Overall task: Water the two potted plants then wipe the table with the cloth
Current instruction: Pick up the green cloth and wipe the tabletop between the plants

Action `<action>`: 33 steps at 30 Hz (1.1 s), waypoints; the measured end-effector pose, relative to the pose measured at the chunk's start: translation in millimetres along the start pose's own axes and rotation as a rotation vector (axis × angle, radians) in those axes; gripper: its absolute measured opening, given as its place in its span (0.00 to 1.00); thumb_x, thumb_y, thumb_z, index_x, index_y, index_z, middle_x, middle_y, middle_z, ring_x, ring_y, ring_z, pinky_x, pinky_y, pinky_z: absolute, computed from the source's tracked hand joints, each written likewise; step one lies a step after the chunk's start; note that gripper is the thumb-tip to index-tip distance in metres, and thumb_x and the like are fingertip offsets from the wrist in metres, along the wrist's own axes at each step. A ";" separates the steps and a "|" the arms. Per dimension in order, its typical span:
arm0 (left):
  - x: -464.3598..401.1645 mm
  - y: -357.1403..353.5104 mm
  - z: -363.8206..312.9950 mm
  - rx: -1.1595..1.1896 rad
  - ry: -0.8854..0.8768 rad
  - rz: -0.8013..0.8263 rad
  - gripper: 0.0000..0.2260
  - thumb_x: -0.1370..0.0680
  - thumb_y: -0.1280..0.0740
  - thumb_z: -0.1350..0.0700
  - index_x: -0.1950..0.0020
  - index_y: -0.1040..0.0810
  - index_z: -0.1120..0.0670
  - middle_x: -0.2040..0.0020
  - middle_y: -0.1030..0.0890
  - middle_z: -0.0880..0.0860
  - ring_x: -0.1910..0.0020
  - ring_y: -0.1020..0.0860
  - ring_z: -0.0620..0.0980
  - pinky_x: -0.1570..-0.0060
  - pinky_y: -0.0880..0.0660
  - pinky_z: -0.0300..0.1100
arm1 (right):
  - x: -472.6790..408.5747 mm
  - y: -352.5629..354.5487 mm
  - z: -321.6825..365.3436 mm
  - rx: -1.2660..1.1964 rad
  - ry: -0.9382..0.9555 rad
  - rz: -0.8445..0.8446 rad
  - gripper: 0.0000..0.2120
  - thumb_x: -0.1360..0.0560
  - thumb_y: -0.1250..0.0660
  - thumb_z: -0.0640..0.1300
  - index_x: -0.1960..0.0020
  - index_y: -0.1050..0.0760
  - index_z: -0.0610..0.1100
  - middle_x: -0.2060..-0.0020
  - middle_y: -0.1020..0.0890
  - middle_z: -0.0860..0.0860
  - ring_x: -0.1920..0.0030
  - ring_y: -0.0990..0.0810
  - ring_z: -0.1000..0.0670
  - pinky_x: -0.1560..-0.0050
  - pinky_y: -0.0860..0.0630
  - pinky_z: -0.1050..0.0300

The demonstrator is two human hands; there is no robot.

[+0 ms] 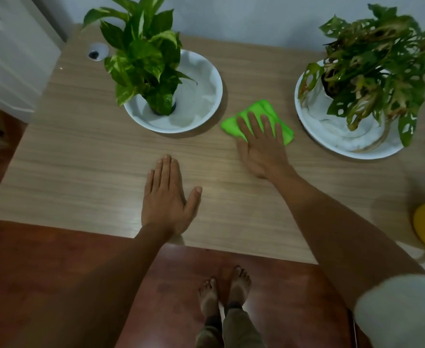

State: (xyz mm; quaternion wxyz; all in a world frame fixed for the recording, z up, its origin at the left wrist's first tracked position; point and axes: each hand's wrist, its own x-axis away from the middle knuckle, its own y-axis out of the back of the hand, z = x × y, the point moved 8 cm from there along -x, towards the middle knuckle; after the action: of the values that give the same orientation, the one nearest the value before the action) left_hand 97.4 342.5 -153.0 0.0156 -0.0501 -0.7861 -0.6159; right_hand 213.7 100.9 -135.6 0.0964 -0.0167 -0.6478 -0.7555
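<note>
Wiping stage: right hand (261,144) presses flat, fingers straight, on green cloth (258,119), which lies on table (81,151) between the two white dishes. Left hand (167,197) rests flat, holding nothing, nearer than the cloth. Advice: keep even palm pressure, overlap strokes, skirt both dishes.

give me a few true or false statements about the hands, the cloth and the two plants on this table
1. The right hand presses flat on the green cloth. True.
2. The left hand holds a watering can. False: it rests open on the table, holding nothing.
3. The cloth lies between the two white dishes. True: the left dish, the right dish.
4. The cloth is draped over the right plant. False: it lies on the table.
5. The left plant stands on the floor. False: it stands in its dish.
</note>
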 end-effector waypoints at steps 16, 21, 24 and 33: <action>2.2 4.4 1.0 0.094 -0.004 0.019 0.30 0.14 0.55 0.47 0.14 0.52 0.59 0.13 0.53 0.56 0.14 0.58 0.49 0.16 0.61 0.48 | 93.1 -15.5 -43.5 0.004 -0.129 -0.068 0.28 0.17 0.49 0.57 0.17 0.44 0.56 0.17 0.41 0.51 0.18 0.44 0.40 0.22 0.52 0.30; 3.5 29.8 20.9 0.235 -0.021 0.004 0.31 0.15 0.54 0.46 0.15 0.43 0.59 0.14 0.44 0.56 0.14 0.48 0.51 0.16 0.51 0.51 | 111.1 -32.8 58.7 -0.100 -0.340 -0.109 0.32 0.19 0.47 0.56 0.16 0.43 0.52 0.17 0.43 0.47 0.17 0.47 0.38 0.23 0.56 0.27; 10.4 44.3 49.7 0.163 0.021 -0.006 0.32 0.17 0.55 0.43 0.15 0.40 0.57 0.15 0.42 0.55 0.15 0.45 0.52 0.18 0.48 0.52 | 112.2 -38.1 119.9 -0.131 -0.232 -0.108 0.31 0.19 0.46 0.57 0.17 0.42 0.52 0.17 0.42 0.47 0.17 0.47 0.38 0.24 0.56 0.26; 16.1 40.4 73.1 0.069 -0.104 0.116 0.31 0.16 0.53 0.46 0.14 0.47 0.56 0.13 0.49 0.54 0.14 0.52 0.51 0.17 0.56 0.51 | 130.2 -42.9 55.5 0.042 0.157 -0.033 0.28 0.17 0.49 0.58 0.18 0.45 0.59 0.17 0.40 0.52 0.18 0.42 0.40 0.23 0.50 0.30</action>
State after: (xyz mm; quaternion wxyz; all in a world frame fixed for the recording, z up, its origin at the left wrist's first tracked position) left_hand 88.1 423.9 -130.1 0.0122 -0.1270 -0.8025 -0.5829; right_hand 73.3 145.4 -148.9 0.1349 0.0551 -0.6541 -0.7422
